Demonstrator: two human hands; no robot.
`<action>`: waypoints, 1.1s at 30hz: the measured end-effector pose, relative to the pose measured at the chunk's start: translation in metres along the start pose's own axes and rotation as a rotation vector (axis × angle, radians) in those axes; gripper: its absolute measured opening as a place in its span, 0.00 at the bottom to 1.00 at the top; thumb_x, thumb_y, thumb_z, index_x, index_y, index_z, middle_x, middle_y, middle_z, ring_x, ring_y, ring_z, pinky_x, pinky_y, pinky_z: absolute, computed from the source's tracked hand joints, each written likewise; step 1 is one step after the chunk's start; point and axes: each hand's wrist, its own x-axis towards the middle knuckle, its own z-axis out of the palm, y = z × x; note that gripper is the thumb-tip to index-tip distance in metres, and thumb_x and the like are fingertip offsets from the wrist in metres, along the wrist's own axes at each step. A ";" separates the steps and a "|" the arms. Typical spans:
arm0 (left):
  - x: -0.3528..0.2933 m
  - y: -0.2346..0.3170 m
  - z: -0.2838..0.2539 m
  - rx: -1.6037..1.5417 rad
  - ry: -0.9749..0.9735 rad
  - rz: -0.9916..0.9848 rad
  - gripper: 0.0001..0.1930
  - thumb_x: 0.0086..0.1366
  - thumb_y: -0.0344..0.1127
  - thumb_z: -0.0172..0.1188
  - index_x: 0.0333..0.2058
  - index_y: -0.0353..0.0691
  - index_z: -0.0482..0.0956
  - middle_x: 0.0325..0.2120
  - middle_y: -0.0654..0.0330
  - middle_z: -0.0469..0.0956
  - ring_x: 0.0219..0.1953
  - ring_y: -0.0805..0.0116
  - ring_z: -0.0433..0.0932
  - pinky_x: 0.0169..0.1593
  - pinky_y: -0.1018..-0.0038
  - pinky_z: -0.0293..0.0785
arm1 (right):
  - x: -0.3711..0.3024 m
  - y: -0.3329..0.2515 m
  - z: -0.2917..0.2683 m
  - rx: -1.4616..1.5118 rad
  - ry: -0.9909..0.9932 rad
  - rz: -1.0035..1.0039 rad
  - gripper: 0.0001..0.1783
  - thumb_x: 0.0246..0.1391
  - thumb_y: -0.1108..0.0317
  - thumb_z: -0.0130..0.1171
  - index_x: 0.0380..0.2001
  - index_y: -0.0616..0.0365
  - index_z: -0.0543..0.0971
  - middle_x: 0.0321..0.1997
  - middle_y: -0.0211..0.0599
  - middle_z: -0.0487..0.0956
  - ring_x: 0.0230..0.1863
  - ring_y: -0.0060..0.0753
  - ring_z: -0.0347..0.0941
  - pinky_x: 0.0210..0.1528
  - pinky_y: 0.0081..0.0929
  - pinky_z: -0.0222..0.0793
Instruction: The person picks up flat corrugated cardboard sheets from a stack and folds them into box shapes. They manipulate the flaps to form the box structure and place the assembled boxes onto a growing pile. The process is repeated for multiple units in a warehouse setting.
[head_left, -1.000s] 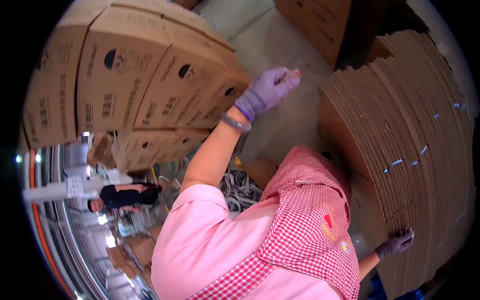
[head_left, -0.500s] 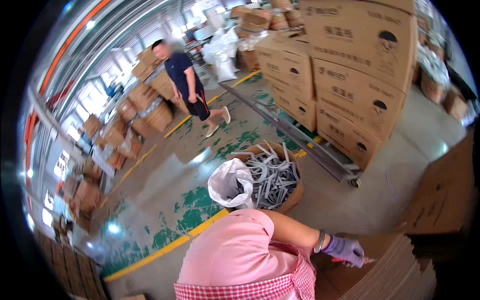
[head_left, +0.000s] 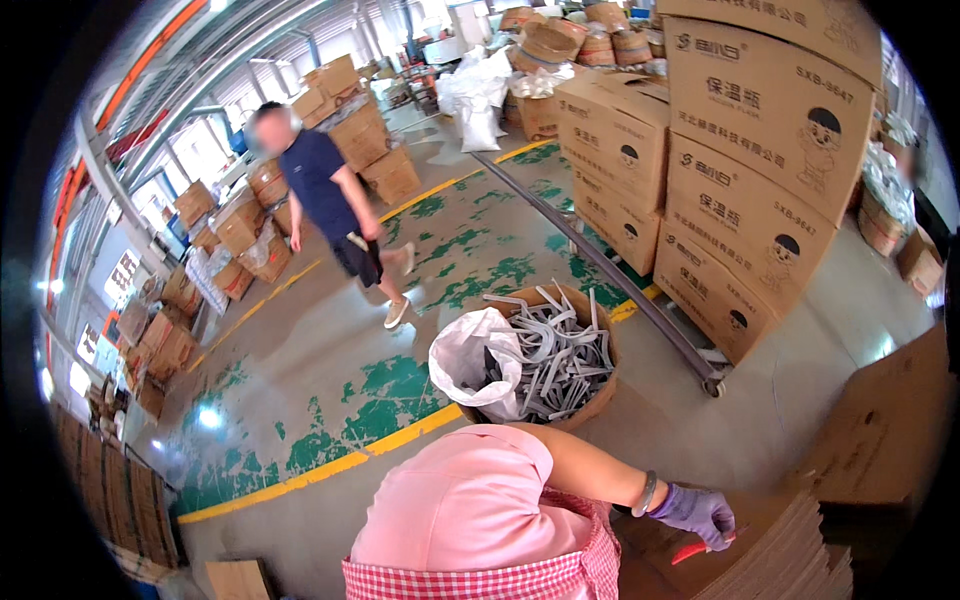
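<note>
A gloved left hand (head_left: 697, 512) grips a red tool (head_left: 688, 553) just beside a cardboard stack (head_left: 785, 562) whose sheets are flat, with closed boxes (head_left: 750, 195) standing well beyond it, the right hand out of view and the work's progress otherwise unclear.

Cardboard stack (head_left: 788, 562) cropped (below), red tool (head_left: 690, 552) part-hidden

Grey floor (head_left: 290, 362) (its green paint (head_left: 400, 385) patchy) beneath a round tub (head_left: 600, 400) and a wheeled cart (head_left: 640, 298).
</note>
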 end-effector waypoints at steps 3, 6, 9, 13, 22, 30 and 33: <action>0.019 0.012 0.026 -0.161 -0.300 -0.018 0.10 0.59 0.34 0.67 0.36 0.34 0.81 0.28 0.64 0.82 0.33 0.74 0.80 0.41 0.73 0.76 | -0.045 0.023 -0.034 0.006 0.098 0.124 0.21 0.69 0.59 0.44 0.52 0.62 0.77 0.50 0.44 0.80 0.49 0.37 0.77 0.53 0.35 0.73; 0.003 -0.013 0.042 -0.126 -0.501 0.009 0.10 0.59 0.35 0.67 0.37 0.34 0.85 0.60 0.52 0.67 0.56 0.68 0.71 0.58 0.69 0.69 | -0.090 0.014 -0.037 0.226 -0.028 0.356 0.22 0.69 0.59 0.42 0.52 0.63 0.77 0.50 0.44 0.80 0.49 0.37 0.77 0.53 0.35 0.73; 0.017 -0.013 0.056 0.042 -0.637 -0.008 0.14 0.61 0.44 0.68 0.34 0.37 0.86 0.65 0.54 0.62 0.68 0.62 0.56 0.68 0.65 0.53 | -0.090 0.021 0.002 0.938 -0.259 0.596 0.23 0.70 0.57 0.41 0.52 0.66 0.75 0.50 0.46 0.80 0.49 0.38 0.77 0.54 0.35 0.72; 0.042 -0.062 0.080 -0.265 -0.772 -0.261 0.17 0.60 0.36 0.69 0.48 0.41 0.81 0.68 0.52 0.57 0.66 0.58 0.64 0.66 0.63 0.62 | -0.083 0.021 0.029 0.173 0.332 -0.075 0.24 0.71 0.54 0.37 0.49 0.63 0.75 0.39 0.48 0.79 0.39 0.38 0.76 0.42 0.35 0.73; 0.224 -0.099 0.034 1.306 -0.384 0.738 0.31 0.65 0.54 0.56 0.63 0.48 0.67 0.65 0.54 0.64 0.67 0.50 0.59 0.67 0.52 0.53 | -0.070 0.067 -0.072 -0.322 0.067 0.725 0.15 0.69 0.55 0.45 0.43 0.55 0.72 0.29 0.42 0.80 0.28 0.39 0.79 0.31 0.37 0.74; 0.251 -0.112 0.025 1.454 -0.409 0.745 0.33 0.64 0.60 0.52 0.64 0.51 0.67 0.66 0.57 0.63 0.66 0.51 0.58 0.66 0.48 0.49 | 0.016 0.092 -0.027 -0.761 -0.393 0.796 0.10 0.66 0.62 0.45 0.39 0.55 0.72 0.30 0.49 0.82 0.33 0.52 0.82 0.31 0.49 0.76; 0.252 -0.108 0.030 1.432 -0.434 0.711 0.33 0.64 0.59 0.53 0.64 0.50 0.67 0.65 0.57 0.63 0.67 0.52 0.58 0.67 0.48 0.48 | -0.022 0.072 -0.064 -0.839 -0.649 1.028 0.12 0.65 0.61 0.46 0.43 0.56 0.74 0.32 0.49 0.83 0.34 0.51 0.83 0.32 0.47 0.76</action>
